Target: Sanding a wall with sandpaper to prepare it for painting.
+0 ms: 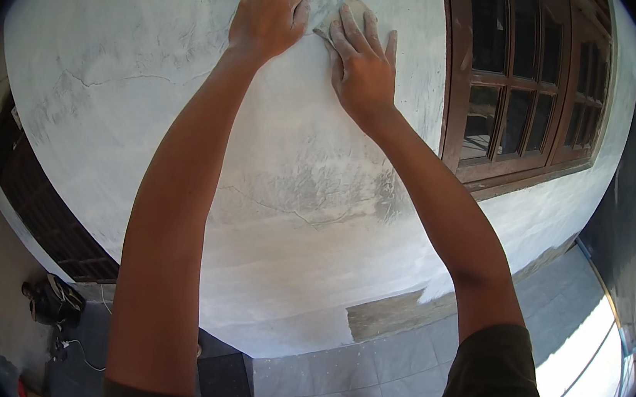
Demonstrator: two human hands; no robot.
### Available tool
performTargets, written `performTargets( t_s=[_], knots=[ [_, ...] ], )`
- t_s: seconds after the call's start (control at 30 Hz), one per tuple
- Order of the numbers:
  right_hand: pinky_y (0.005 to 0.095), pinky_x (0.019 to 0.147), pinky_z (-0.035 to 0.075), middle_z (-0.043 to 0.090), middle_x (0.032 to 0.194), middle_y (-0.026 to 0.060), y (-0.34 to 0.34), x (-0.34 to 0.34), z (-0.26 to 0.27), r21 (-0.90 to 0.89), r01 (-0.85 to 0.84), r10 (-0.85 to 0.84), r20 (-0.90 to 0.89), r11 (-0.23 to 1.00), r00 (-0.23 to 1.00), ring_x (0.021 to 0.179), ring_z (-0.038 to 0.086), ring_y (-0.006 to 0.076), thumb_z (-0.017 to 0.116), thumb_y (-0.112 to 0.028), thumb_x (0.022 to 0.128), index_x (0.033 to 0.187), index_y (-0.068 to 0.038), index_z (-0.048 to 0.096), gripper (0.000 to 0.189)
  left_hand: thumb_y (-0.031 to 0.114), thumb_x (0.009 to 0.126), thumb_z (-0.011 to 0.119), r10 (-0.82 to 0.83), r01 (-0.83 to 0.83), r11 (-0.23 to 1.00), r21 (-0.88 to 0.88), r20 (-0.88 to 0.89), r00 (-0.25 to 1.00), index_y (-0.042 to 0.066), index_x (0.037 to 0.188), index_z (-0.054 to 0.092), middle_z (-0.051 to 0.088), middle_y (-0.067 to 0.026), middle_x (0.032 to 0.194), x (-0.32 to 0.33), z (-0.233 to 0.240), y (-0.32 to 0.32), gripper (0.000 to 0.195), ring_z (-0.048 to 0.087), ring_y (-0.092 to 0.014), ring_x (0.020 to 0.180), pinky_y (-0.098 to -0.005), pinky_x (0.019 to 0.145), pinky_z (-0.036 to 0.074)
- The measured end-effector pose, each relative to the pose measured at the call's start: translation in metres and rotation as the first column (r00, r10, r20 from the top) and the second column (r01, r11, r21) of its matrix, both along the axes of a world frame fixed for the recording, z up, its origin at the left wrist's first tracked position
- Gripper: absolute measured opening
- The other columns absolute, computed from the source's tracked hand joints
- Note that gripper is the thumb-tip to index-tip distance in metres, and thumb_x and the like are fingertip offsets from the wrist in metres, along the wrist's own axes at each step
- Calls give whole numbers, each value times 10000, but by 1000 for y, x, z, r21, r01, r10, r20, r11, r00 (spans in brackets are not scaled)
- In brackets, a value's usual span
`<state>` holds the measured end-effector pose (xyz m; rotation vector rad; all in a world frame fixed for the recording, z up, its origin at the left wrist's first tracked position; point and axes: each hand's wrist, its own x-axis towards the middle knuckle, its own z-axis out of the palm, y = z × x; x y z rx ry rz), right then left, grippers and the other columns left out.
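Note:
A whitish plastered wall (301, 138) with grey smudges and fine cracks fills the middle of the view. High on it lies my left hand (270, 13), palm to the surface and fingers apart, dusted with white powder. My right hand (364, 58), also dusty, presses a pale, flat pad or folded sheet (358, 10) against the wall. Its rounded top shows above the fingers and a thin corner sticks out by the thumb; the rest is hidden, and I cannot tell its exact material.
Right of my hands is a brown wooden window frame (456, 97) with glass panes. Below runs a grey tiled floor (346, 370), with a bare strip (387, 316) along the wall's base. A dark object (57, 302) and a white cable (83, 354) lie at lower left.

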<state>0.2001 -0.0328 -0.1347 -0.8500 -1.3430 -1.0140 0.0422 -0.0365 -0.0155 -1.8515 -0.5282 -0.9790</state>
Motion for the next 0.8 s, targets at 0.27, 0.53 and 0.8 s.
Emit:
performTargets(
  t_s=[0.27,0.53,0.8],
  knots=[
    [709,1160,247,527,1523,78,6,-17,-2,26,71,-72,45,997,996,1459,421,326,622,-137,933,1285,-102,693,361,88,887,522,-56,57,998,-11,89,994,63,1431,582,481,-61,1577,-6,-5,5,548,377,-212,1506,-448,1267,250],
    [689,1141,319,529,1527,28,7,-1,14,41,94,-97,91,995,991,1409,479,367,704,-114,891,1321,-122,675,431,63,900,515,-126,129,992,-5,176,976,60,1400,615,508,-73,1554,0,-6,11,510,408,-218,1489,-443,1268,241],
    [616,1150,357,569,1473,96,-4,0,47,41,91,-93,61,995,994,1368,498,417,671,-133,927,1323,-54,660,404,49,917,519,-193,176,981,86,271,943,13,1381,618,518,-110,1541,-4,-1,19,476,418,-245,1484,-457,1259,246]
  ],
)
